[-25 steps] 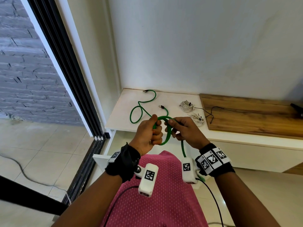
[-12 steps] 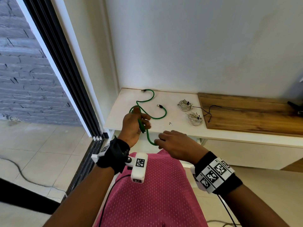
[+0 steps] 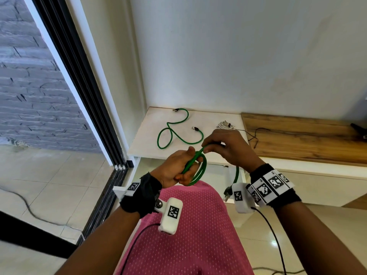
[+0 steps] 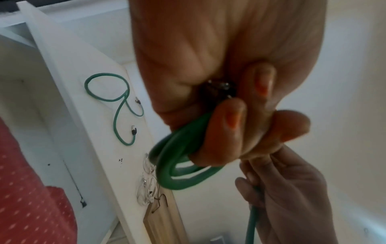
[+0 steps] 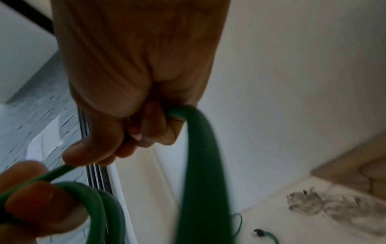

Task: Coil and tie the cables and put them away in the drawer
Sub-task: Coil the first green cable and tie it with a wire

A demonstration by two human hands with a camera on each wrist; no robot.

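Two loops of the thick green rubber-sheathed cable point(image 3: 199, 169) sit clamped in the curled left hand point(image 3: 178, 169) above the open white drawer point(image 3: 228, 173), seemingly anchoring the coil while the right hand point(image 3: 228, 147) pinches the free length to lay another turn.

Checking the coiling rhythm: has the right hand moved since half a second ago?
Yes. The right hand rose from below the white countertop's front edge to over it.
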